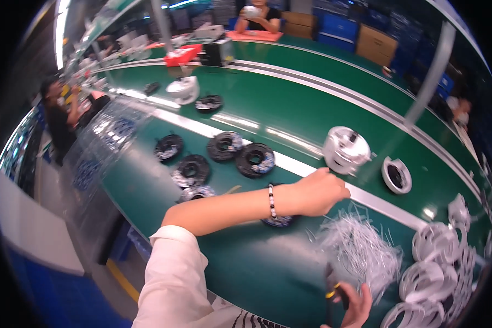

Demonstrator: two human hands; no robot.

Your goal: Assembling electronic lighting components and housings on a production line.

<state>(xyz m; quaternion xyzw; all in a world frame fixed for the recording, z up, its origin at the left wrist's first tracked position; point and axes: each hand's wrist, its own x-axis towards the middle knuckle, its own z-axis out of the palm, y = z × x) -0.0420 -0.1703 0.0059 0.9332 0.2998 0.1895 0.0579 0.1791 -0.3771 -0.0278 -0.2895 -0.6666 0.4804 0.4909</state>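
My left hand (320, 192) reaches across the bench with its fingers curled closed. It is just above the near end of a pile of thin clear plastic strips (361, 249), and whatever its fingertips hold is hidden. At the lower edge, my right hand (356, 307) grips pliers (330, 294) with black and yellow handles, jaws pointing away from me. Beyond my left hand stands a white round housing (345, 150). Partly covered by my left forearm is a black ring-shaped part (281, 220).
Several black ring-shaped parts (255, 159) lie left of my forearm. White ring-shaped covers (429, 279) are heaped at the right, and a white ring (397, 176) lies on the green conveyor belt (290, 109). Metal posts (434, 71) rise beyond. A person (259, 19) works across the line.
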